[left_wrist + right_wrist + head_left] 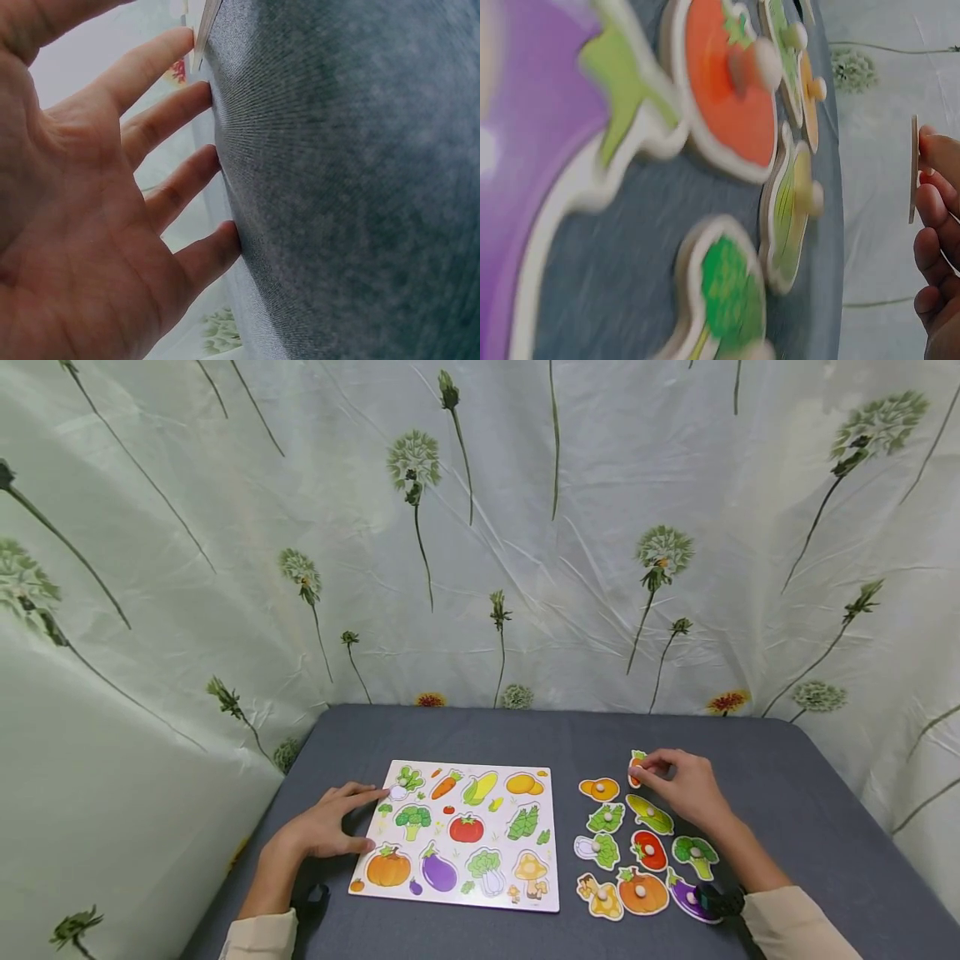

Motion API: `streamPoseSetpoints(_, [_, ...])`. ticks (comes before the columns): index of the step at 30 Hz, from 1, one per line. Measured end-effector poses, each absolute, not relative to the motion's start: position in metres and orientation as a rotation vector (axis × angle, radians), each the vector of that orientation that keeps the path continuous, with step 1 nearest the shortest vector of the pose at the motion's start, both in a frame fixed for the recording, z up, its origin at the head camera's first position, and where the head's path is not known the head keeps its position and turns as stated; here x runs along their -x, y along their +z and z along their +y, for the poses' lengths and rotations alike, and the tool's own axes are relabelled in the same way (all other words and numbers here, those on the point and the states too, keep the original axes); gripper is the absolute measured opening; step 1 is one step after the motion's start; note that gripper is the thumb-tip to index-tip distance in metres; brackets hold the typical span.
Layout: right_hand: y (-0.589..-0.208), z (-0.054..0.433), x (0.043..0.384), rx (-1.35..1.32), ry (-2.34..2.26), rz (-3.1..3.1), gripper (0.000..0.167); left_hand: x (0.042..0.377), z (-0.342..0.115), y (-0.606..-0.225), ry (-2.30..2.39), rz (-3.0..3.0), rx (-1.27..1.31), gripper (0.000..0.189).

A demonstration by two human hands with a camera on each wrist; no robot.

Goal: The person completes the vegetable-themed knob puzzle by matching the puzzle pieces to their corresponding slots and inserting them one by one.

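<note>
A white puzzle board (495, 837) with printed vegetable pictures lies on the table. My left hand (318, 828) is at its left side, fingers spread, with index finger and thumb on the edge. In the left wrist view, the other fingertips touch the cloth beside the board (202, 34). My right hand (690, 785) pinches a carrot puzzle piece (637, 757), partly covered by the fingers. The right wrist view shows this carrot piece (914, 169) edge-on, off the table. Nearest below it are the corn piece (649, 815) and an orange-yellow piece (599, 790).
More knobbed pieces lie right of the board: tomato (648, 851), broccoli (695, 857), pumpkin (642, 892), mushroom (604, 902), eggplant (686, 897), bok choy (606, 850) and a green piece (606, 817). Dark grey cloth (480, 731) covers the table; a flowered curtain (480, 560) hangs behind.
</note>
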State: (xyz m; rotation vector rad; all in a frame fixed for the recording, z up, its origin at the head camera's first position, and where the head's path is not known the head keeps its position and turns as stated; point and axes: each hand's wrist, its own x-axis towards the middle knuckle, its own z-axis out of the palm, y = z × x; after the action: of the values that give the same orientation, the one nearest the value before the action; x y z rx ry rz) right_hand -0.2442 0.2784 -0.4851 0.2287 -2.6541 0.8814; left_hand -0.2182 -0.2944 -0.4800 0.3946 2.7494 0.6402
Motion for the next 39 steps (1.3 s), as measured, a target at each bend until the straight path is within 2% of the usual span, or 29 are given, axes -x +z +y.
streamPoseSetpoints(26, [-0.48,0.19,0.269,-0.421,1.055,-2.597,0.014,0.219,-0.295,-0.478,0.619,2.744,-0.388,0.087])
streamPoseSetpoints(39, [-0.488,0.141,0.275,-0.407,1.172,-2.602,0.014,0.217,-0.293,-0.476,0.63,2.738,-0.404,0.085])
